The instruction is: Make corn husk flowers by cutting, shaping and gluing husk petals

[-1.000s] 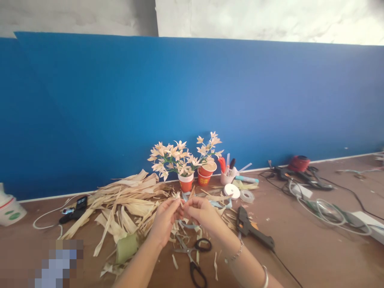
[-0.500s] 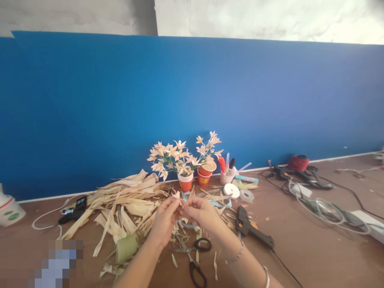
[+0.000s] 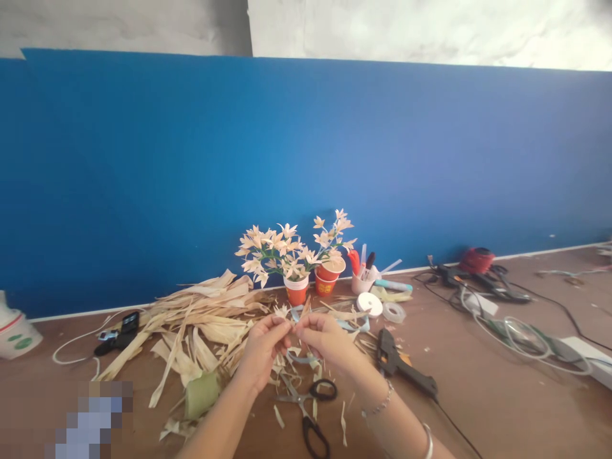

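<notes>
My left hand [image 3: 261,350] is closed in a pinch on a small pale husk flower [image 3: 281,311], whose petals poke out above the fingertips. Its fingertips nearly meet those of my right hand [image 3: 327,338], which is pinched too; what lies between those fingers is too small to make out. Below the hands, black-handled scissors [image 3: 303,403] lie with their blades apart. Just behind stand a red and white paper cup [image 3: 296,292] full of finished husk flowers [image 3: 272,245] and a second red cup [image 3: 326,285] with more of them.
Dried corn husks [image 3: 210,312] are heaped on the left, with a green roll [image 3: 203,394] in front. A black glue gun [image 3: 401,363] with its cord lies on the right, near a white spool [image 3: 370,304] and a tape roll [image 3: 393,312]. A blue partition [image 3: 306,146] closes off the back.
The flower has sunk slightly and tilted behind the left fingertips. My right hand has shifted a little to the right, its fingertips still close to the left ones.
</notes>
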A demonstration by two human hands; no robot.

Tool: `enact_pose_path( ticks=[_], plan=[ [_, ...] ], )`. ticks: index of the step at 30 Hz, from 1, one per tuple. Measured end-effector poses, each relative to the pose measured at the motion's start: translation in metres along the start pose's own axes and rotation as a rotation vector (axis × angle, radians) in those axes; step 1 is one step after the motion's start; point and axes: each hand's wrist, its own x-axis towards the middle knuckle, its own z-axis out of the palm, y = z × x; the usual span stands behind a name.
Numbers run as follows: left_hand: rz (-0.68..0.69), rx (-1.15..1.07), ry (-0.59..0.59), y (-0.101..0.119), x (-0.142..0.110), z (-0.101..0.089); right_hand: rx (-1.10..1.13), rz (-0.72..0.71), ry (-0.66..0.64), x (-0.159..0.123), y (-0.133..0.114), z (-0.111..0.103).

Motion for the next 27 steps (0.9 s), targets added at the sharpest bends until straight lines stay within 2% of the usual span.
enact_pose_path(
  ticks=[7, 14, 21, 27],
  plan=[
    [-0.032, 0.030, 0.010, 0.0014, 0.0001, -0.0001, -0.074, 0.016, 0.009, -0.0006, -0.0016, -0.0016],
    [-0.005, 0.100, 0.035, 0.0018, -0.0014, 0.0015, -0.080, 0.050, 0.029, -0.0016, -0.0067, -0.0012],
    [0.039, 0.181, 0.057, 0.0018, -0.0036, 0.0028, -0.045, 0.008, 0.034, -0.0008, -0.0027, -0.0017],
    [0.014, 0.112, 0.078, 0.0026, -0.0029, 0.0035, -0.052, 0.023, 0.005, -0.0002, -0.0025, -0.0012]
  ],
)
